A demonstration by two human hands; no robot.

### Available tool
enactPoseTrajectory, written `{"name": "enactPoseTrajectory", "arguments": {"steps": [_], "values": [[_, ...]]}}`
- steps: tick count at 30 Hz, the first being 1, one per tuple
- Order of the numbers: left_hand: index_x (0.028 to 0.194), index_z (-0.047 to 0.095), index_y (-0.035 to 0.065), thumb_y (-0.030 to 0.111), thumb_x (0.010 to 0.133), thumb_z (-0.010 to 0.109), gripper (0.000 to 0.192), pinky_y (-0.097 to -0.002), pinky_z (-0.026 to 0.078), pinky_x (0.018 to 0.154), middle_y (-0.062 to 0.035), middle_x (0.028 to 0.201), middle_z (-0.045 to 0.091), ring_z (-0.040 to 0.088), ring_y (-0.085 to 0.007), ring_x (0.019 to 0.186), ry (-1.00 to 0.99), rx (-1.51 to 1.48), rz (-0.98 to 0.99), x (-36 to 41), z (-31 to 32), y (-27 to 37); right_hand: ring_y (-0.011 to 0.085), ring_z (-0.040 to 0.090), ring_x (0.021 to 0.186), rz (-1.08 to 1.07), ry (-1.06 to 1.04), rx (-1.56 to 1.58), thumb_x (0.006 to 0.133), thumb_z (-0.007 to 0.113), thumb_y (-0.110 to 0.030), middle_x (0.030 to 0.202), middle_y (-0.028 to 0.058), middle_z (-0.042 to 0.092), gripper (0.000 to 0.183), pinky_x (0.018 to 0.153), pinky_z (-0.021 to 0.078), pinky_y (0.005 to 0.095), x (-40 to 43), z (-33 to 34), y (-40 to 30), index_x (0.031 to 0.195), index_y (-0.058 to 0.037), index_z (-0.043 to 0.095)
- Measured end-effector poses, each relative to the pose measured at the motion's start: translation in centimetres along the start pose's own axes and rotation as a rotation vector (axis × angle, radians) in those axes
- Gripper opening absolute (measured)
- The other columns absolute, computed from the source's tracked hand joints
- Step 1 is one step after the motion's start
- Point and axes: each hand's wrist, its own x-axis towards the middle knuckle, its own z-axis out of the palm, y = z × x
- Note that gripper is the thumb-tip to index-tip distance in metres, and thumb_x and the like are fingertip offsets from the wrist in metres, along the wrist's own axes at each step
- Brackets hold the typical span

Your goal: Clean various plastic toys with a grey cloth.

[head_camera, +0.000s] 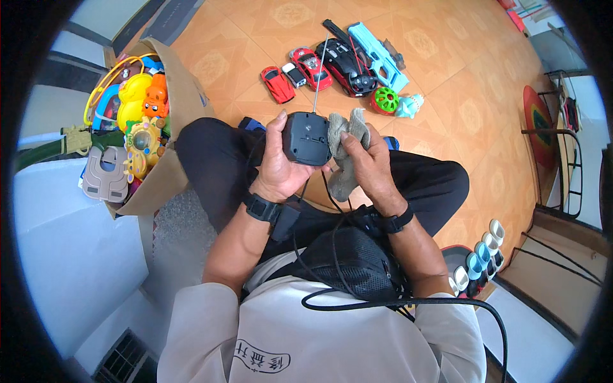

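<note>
My left hand (280, 165) holds a black remote control (307, 138) with a raised metal antenna; the face turned up shows what looks like a battery cover. A grey cloth (346, 158) is gripped in my right hand (368, 160), close against the right side of the remote control. On the tiled floor beyond lie a red toy car (278, 85), a small black and white toy car (294, 75), another red toy car (311, 68), a larger black and red toy car (346, 67), a light blue toy gun (378, 56), a green and red ball (385, 100) and a light blue toy figure (409, 106).
At the left stands a cardboard box (184, 91) full of plastic toys, with a green toy gun (76, 141) sticking out. Several pairs of shoes (481, 256) are at the lower right. Black cables (335, 239) hang across my lap, near a black mesh bag (357, 261).
</note>
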Motion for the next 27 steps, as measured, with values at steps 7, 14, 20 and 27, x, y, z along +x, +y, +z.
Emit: {"name": "enactPoseTrajectory", "arguments": {"steps": [7, 14, 20, 27], "values": [[0.122, 0.056, 0.0093, 0.055, 0.099, 0.049, 0.052, -0.0365, 0.055, 0.07, -0.0035, 0.107, 0.065, 0.064, -0.0153, 0.094, 0.088, 0.246, 0.066, 0.1, 0.5, -1.3, 0.0117, 0.06, 0.08, 0.008, -0.034, -0.06, 0.093, 0.063, -0.02, 0.087, 0.0047, 0.064, 0.025, 0.072, 0.0503, 0.03, -0.1, 0.2, -0.1, 0.108, 0.0004, 0.06], [0.133, 0.044, 0.0061, 0.031, 0.087, 0.078, 0.062, -0.0312, 0.052, 0.089, -0.0071, 0.121, 0.051, 0.053, -0.0141, 0.108, 0.093, 0.39, 0.201, 0.7, -0.2, -1.8, 0.0092, 0.059, 0.082, 0.082, -0.045, 0.151, 0.09, 0.067, -0.014, 0.091, 0.0024, 0.063, 0.023, 0.071, 0.0499, 0.0277, -0.8, 0.4, -2.5, 0.108, -0.0009, 0.059], [0.14, 0.038, 0.0055, 0.02, 0.071, 0.092, 0.089, -0.0308, 0.05, 0.094, -0.0072, 0.122, 0.05, 0.053, -0.0151, 0.112, 0.118, 0.479, 0.324, 0.7, 0.1, -1.5, 0.0091, 0.058, 0.085, 0.037, -0.102, 0.205, 0.091, 0.069, -0.017, 0.097, 0.002, 0.062, 0.031, 0.073, 0.0491, 0.0263, -0.8, 0.1, -2.7, 0.114, -0.0018, 0.056], [0.14, 0.038, 0.0029, 0.017, 0.071, 0.092, 0.089, -0.0292, 0.052, 0.094, -0.0072, 0.118, 0.059, 0.061, -0.0145, 0.106, 0.137, 0.634, 0.339, 0.1, 1.7, -1.1, 0.0108, 0.057, 0.086, 0.196, -0.175, 0.272, 0.097, 0.062, -0.03, 0.098, 0.0023, 0.061, 0.036, 0.075, 0.0486, 0.0297, -0.4, 0.0, -2.4, 0.12, -0.0029, 0.056]]}}
